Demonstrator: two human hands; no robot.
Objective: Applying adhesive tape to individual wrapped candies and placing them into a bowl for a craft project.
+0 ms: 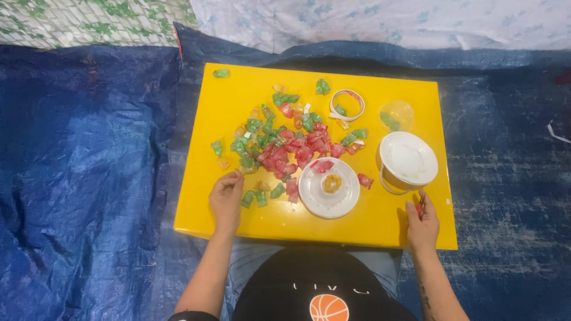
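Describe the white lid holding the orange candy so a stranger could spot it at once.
Start at the yellow table on the blue tarp. Along its near edge, between the left hand and the right hand, lies a flat white lid below the pile of red and green wrapped candies. Unlike the white container to its right, it lies flat and holds one orange candy at its centre.

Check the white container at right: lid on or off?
On. A white lid covers the white container fully, hiding its contents. The right hand rests just below it.
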